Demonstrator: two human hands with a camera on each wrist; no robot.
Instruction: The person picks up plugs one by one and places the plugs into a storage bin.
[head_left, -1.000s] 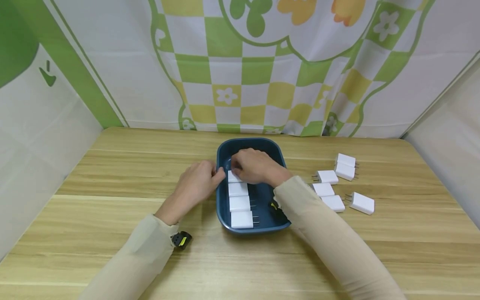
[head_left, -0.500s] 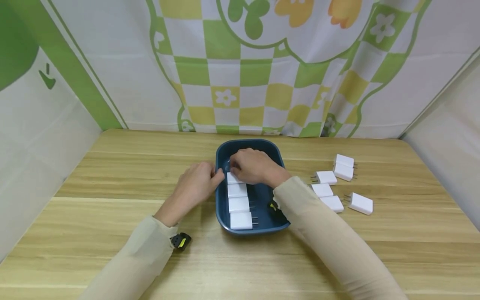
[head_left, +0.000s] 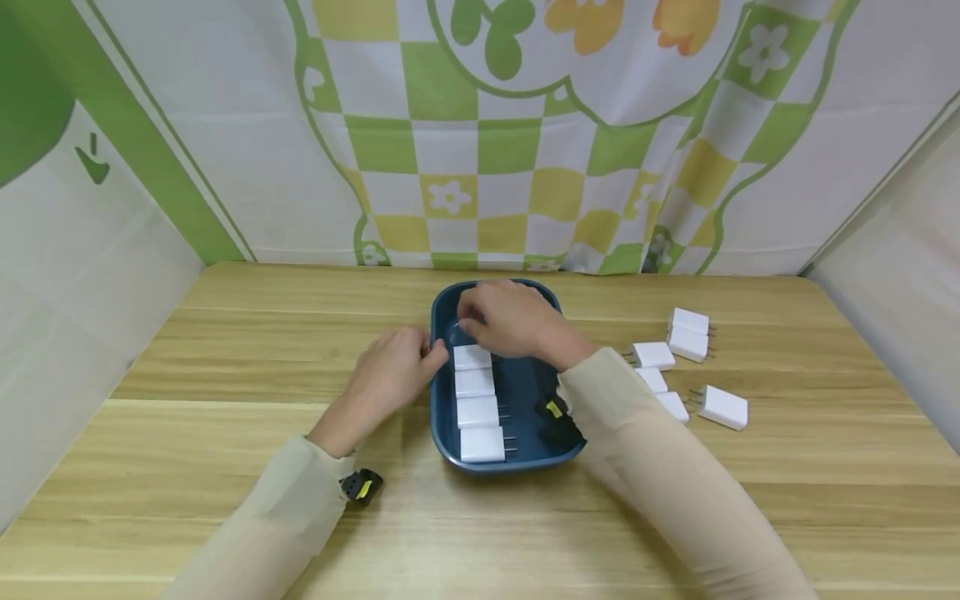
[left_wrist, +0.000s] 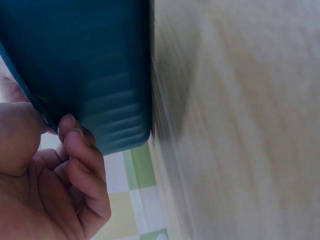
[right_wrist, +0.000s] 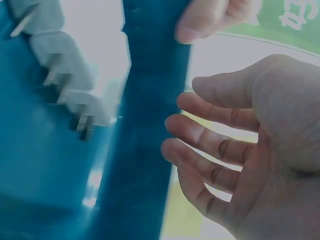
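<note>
A dark blue plastic tub [head_left: 525,392] stands on the wooden table. My left hand [head_left: 390,367] pinches its left rim; in the left wrist view the thumb lies over the rim and curled fingertips [left_wrist: 70,122] meet the outer wall. Inside, several white plug chargers [head_left: 482,444] lie in a column along the left wall, prongs pointing right. Over the far part of the tub is my right hand [head_left: 513,321], just beyond the farthest charger [head_left: 472,357]. Its fingers are loosely bent, and the right wrist view shows nothing between them.
Several more white chargers lie right of the tub: a touching pair [head_left: 688,333], one apart [head_left: 724,407], and others [head_left: 652,356] partly behind the right sleeve [head_left: 660,450]. A patterned curtain [head_left: 510,150] hangs behind the table [head_left: 247,375].
My right hand has let go of the farthest charger and moved slightly up and away from it, uncovering it. The left hand stays at the tub's rim.
</note>
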